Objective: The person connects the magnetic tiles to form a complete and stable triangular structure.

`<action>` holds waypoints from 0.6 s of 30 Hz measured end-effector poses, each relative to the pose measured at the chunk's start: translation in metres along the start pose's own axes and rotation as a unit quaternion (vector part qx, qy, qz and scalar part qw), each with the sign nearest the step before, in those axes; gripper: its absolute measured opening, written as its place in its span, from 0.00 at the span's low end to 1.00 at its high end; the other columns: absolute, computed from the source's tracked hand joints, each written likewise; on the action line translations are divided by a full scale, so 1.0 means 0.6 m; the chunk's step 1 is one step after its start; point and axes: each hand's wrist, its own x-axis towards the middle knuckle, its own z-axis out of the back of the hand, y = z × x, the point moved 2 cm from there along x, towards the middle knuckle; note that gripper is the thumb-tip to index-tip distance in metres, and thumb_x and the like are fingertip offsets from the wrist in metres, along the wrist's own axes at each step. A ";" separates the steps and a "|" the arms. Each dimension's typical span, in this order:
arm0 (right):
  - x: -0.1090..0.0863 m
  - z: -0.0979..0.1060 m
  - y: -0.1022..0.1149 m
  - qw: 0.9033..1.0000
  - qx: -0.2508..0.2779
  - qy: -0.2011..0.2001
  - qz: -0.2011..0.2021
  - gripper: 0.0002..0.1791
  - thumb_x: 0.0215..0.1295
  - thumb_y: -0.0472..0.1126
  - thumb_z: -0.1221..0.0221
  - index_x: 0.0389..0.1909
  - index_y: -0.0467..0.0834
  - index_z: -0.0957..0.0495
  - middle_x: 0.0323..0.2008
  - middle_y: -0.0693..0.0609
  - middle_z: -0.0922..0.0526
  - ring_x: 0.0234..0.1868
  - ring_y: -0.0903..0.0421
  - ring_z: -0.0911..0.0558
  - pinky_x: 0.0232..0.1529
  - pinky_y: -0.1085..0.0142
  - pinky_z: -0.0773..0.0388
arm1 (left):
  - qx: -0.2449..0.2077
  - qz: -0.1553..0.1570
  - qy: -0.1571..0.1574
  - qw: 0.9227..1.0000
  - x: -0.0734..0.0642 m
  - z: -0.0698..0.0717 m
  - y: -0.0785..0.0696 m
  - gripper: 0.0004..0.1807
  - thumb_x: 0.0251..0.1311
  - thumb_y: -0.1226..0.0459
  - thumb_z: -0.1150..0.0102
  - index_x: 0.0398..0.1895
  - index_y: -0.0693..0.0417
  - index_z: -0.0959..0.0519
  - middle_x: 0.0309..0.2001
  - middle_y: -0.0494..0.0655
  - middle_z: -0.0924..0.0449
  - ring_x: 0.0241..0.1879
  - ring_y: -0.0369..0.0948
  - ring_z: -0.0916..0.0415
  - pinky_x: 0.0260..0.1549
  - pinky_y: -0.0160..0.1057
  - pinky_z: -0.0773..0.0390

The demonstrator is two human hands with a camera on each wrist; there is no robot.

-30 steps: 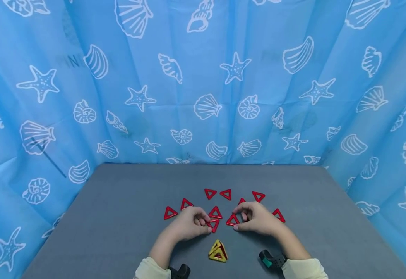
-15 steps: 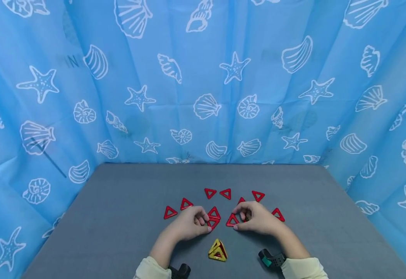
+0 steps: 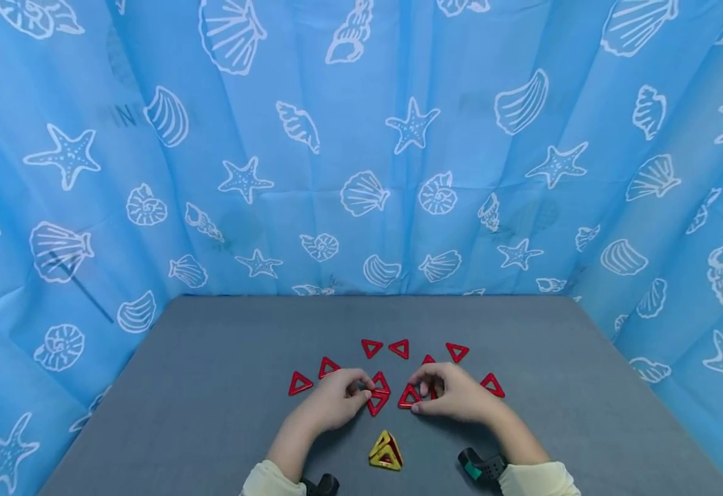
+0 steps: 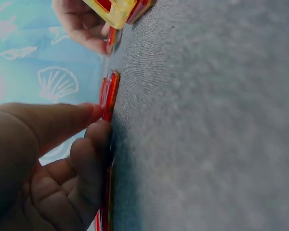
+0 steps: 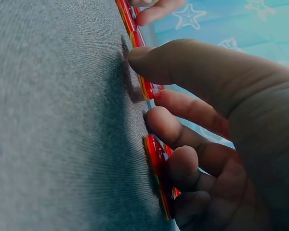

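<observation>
Two red triangular magnetic tiles lie edge to edge in the middle of the head view, an upper tile (image 3: 386, 386) and a lower tile (image 3: 375, 411). My left hand (image 3: 338, 399) pinches at their left side, thumb and forefinger on the red edge (image 4: 108, 103). My right hand (image 3: 451, 393) holds another red tile (image 3: 405, 404) lying flat, between thumb and forefinger. Its other fingers curl near a further red tile (image 5: 156, 173), partly hidden under the hand. Nearer my body stands a small yellow pyramid (image 3: 386, 466) with red showing inside.
More red triangles lie beyond and beside the hands: a left one (image 3: 300, 390), a back one (image 3: 371, 341) and a right one (image 3: 493, 376). They rest on a grey cloth-covered table (image 3: 243, 344). A blue shell-patterned curtain (image 3: 311, 158) hangs behind.
The two middle tiles have come together edge to edge. My left thumb has shifted slightly away from my body. The right hand stays nearly still; the head view has tilted a little.
</observation>
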 end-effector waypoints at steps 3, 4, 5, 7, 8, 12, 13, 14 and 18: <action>-0.001 -0.002 0.000 1.000 0.002 0.003 0.000 0.18 0.64 0.45 0.26 0.51 0.42 0.16 0.36 0.48 0.18 0.25 0.62 0.28 0.28 0.68 0.28 | 0.012 0.001 -0.009 1.000 0.006 -0.002 0.000 0.02 0.72 0.62 0.34 0.42 0.43 0.16 0.26 0.42 0.23 0.23 0.40 0.29 0.26 0.40 0.30; -0.001 -0.002 0.000 1.000 0.003 0.005 -0.001 0.18 0.65 0.45 0.26 0.51 0.42 0.16 0.36 0.48 0.18 0.25 0.62 0.29 0.28 0.68 0.28 | 0.014 0.004 -0.011 1.000 0.006 -0.003 0.000 0.02 0.71 0.62 0.33 0.41 0.43 0.16 0.25 0.42 0.24 0.23 0.40 0.29 0.25 0.40 0.30; -0.002 -0.003 0.000 1.000 0.004 0.005 -0.001 0.18 0.65 0.44 0.26 0.52 0.42 0.16 0.36 0.48 0.18 0.25 0.62 0.29 0.28 0.68 0.28 | 0.014 0.008 -0.012 1.000 0.007 -0.004 -0.001 0.03 0.70 0.62 0.32 0.41 0.43 0.16 0.25 0.42 0.24 0.22 0.40 0.29 0.24 0.40 0.30; -0.003 -0.003 0.000 1.000 0.004 0.006 -0.002 0.18 0.65 0.45 0.26 0.52 0.42 0.16 0.35 0.48 0.18 0.25 0.62 0.29 0.28 0.68 0.28 | 0.013 0.015 -0.014 1.000 0.008 -0.005 -0.003 0.04 0.68 0.62 0.30 0.43 0.44 0.15 0.24 0.42 0.24 0.22 0.40 0.29 0.23 0.39 0.30; -0.003 -0.003 0.000 1.000 0.004 0.005 -0.003 0.19 0.65 0.45 0.26 0.52 0.42 0.16 0.35 0.48 0.19 0.25 0.62 0.29 0.28 0.68 0.28 | 0.012 0.017 -0.016 1.000 0.008 -0.005 -0.004 0.05 0.67 0.63 0.29 0.44 0.45 0.14 0.24 0.42 0.24 0.22 0.40 0.29 0.23 0.39 0.30; -0.004 -0.003 0.000 1.000 0.001 0.003 -0.002 0.18 0.65 0.45 0.26 0.52 0.43 0.16 0.35 0.48 0.19 0.25 0.62 0.29 0.28 0.67 0.28 | -0.005 0.029 -0.026 0.999 0.006 -0.004 -0.009 0.10 0.66 0.66 0.28 0.49 0.51 0.10 0.25 0.44 0.22 0.22 0.40 0.29 0.22 0.37 0.32; -0.003 -0.003 0.000 1.000 0.000 0.004 -0.002 0.18 0.65 0.45 0.26 0.52 0.42 0.16 0.35 0.48 0.19 0.25 0.62 0.29 0.28 0.67 0.28 | -0.009 0.034 -0.028 0.999 0.006 -0.004 -0.011 0.10 0.65 0.66 0.28 0.49 0.52 0.09 0.25 0.44 0.22 0.23 0.40 0.29 0.22 0.37 0.32; -0.003 -0.003 0.000 1.000 0.001 0.005 -0.001 0.18 0.65 0.45 0.26 0.52 0.42 0.16 0.35 0.48 0.19 0.25 0.62 0.29 0.28 0.67 0.28 | -0.011 0.041 -0.028 0.999 0.005 -0.004 -0.012 0.11 0.65 0.66 0.28 0.50 0.53 0.09 0.26 0.44 0.22 0.23 0.40 0.29 0.21 0.37 0.33; -0.002 -0.002 0.001 1.000 0.001 0.007 -0.002 0.18 0.65 0.44 0.26 0.51 0.42 0.16 0.34 0.48 0.19 0.25 0.62 0.28 0.28 0.67 0.28 | -0.016 0.066 -0.021 0.997 0.004 -0.005 -0.013 0.17 0.63 0.64 0.26 0.56 0.52 0.10 0.23 0.45 0.23 0.21 0.41 0.30 0.20 0.37 0.34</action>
